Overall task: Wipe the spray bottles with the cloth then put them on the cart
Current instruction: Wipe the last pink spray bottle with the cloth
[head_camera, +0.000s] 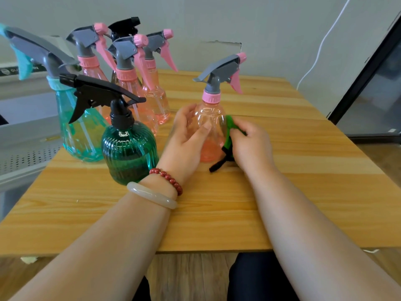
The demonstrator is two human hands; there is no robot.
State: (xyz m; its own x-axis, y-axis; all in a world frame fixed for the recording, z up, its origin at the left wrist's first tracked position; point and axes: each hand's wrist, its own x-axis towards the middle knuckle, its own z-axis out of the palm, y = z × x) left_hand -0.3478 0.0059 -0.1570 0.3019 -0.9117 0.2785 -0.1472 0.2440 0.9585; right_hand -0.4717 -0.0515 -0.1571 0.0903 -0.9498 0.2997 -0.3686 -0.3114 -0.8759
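Pink spray bottle (211,127): upright on desk (282,192), long axis vertical, between the 2 hands | left hand (186,137): curled round its body | right hand (251,144): grips green cloth (230,129) against bottle's right side.

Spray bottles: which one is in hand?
The pink bottle standing alone: the left hand holds its body and the right hand presses the green cloth to it. The other bottles cluster untouched at left.
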